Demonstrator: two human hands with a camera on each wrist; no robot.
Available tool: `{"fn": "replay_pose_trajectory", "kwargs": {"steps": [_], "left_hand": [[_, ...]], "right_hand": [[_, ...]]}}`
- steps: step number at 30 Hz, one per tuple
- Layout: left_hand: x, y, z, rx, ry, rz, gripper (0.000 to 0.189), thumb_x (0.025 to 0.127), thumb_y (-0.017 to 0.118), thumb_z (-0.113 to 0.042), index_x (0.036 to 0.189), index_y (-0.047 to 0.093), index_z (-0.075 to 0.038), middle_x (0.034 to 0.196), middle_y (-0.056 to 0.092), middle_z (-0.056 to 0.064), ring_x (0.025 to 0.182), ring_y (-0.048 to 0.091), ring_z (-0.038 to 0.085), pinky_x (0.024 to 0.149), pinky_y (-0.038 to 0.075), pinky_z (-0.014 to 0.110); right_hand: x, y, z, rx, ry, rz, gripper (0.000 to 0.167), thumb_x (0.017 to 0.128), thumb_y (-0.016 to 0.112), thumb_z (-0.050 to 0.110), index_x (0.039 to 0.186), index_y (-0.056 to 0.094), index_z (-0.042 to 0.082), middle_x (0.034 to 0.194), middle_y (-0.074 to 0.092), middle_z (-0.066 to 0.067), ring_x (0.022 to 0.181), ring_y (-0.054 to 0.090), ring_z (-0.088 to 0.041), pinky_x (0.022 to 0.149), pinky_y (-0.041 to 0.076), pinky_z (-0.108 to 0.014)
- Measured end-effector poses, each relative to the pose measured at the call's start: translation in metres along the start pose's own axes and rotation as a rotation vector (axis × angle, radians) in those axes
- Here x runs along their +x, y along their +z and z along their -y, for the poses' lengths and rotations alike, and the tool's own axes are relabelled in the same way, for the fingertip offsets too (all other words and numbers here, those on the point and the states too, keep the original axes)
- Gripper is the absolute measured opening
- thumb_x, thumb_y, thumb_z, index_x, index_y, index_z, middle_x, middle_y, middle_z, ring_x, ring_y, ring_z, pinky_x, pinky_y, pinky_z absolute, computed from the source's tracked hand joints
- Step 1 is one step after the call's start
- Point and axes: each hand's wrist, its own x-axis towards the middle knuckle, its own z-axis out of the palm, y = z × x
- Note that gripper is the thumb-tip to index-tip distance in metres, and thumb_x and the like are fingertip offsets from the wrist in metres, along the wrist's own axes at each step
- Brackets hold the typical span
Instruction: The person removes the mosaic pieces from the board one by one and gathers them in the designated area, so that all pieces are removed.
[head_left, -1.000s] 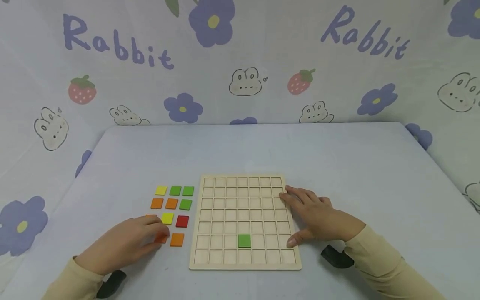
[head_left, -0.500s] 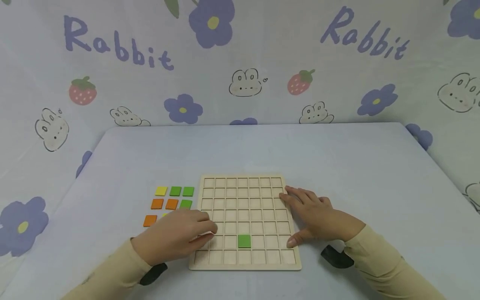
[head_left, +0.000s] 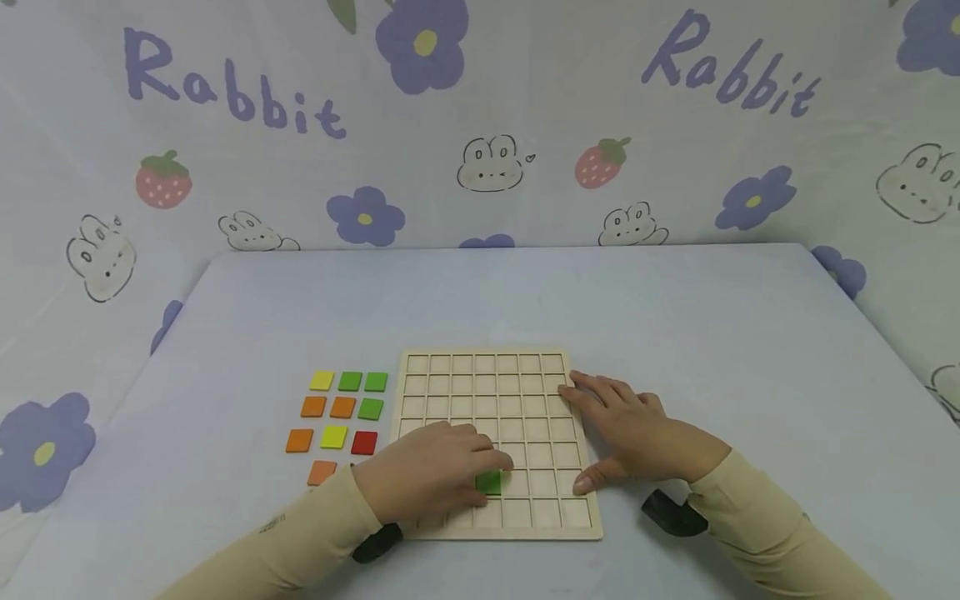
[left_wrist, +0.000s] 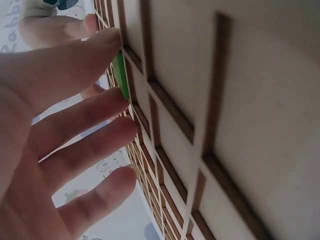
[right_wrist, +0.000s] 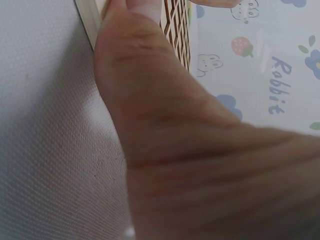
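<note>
In the head view, the pale wooden grid board (head_left: 525, 407) lies flat on the table. A green square tile (head_left: 488, 483) sits in one of its cells, low in the middle. My left hand (head_left: 431, 471) is over the board, thumb and index fingertips on either side of that tile. The left wrist view shows the green tile (left_wrist: 120, 75) between the thumb and the index finger, with the other fingers extended and spread. My right hand (head_left: 626, 425) rests along the board's right edge, fingers spread, thumb on the lower right rim.
Left of the board lie several loose tiles: yellow (head_left: 322, 381), green (head_left: 350, 381), orange (head_left: 313, 407) and a red tile (head_left: 364, 442). My left sleeve (head_left: 300, 533) passes over the table just below them. A printed cloth (head_left: 540, 83) hangs behind the table.
My left hand has moved right, from the orange tiles at lower left, across the board's left side, to the green tile. The right hand has stayed in place.
</note>
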Motion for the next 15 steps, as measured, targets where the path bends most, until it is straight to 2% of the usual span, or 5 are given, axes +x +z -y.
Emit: {"fn": "replay_pose_trajectory", "kwargs": {"steps": [4, 7, 15], "left_hand": [[0.0007, -0.0004, 0.0014, -0.032, 0.021, -0.024, 0.019, 0.088, 0.070, -0.028, 0.105, 0.065, -0.022, 0.095, 0.064, -0.010, 0.086, 0.058, 0.008, 0.076, 0.048, 0.020], [0.0020, -0.0002, 0.0022, -0.018, 0.046, -0.022, 0.013, 0.089, 0.069, -0.025, 0.101, 0.066, -0.021, 0.090, 0.061, -0.009, 0.080, 0.056, 0.006, 0.071, 0.047, 0.018], [0.0039, 0.0002, 0.0046, 0.100, 0.103, -0.022, 0.014, 0.088, 0.064, -0.020, 0.100, 0.068, -0.026, 0.080, 0.055, -0.010, 0.070, 0.050, 0.004, 0.058, 0.037, 0.016]], "right_hand": [[-0.0002, -0.0009, 0.0003, -0.002, 0.001, -0.002, 0.112, 0.065, 0.060, 0.078, 0.150, 0.023, 0.014, 0.156, 0.017, -0.014, 0.139, 0.022, -0.040, 0.091, 0.032, -0.064], [-0.0003, -0.0011, 0.0004, -0.005, 0.004, 0.001, 0.112, 0.066, 0.060, 0.078, 0.150, 0.023, 0.013, 0.156, 0.017, -0.014, 0.139, 0.022, -0.040, 0.091, 0.032, -0.064], [0.0006, -0.0017, 0.0011, -0.009, -0.007, -0.002, 0.112, 0.066, 0.061, 0.077, 0.150, 0.023, 0.013, 0.156, 0.018, -0.015, 0.139, 0.023, -0.040, 0.091, 0.032, -0.065]]}}
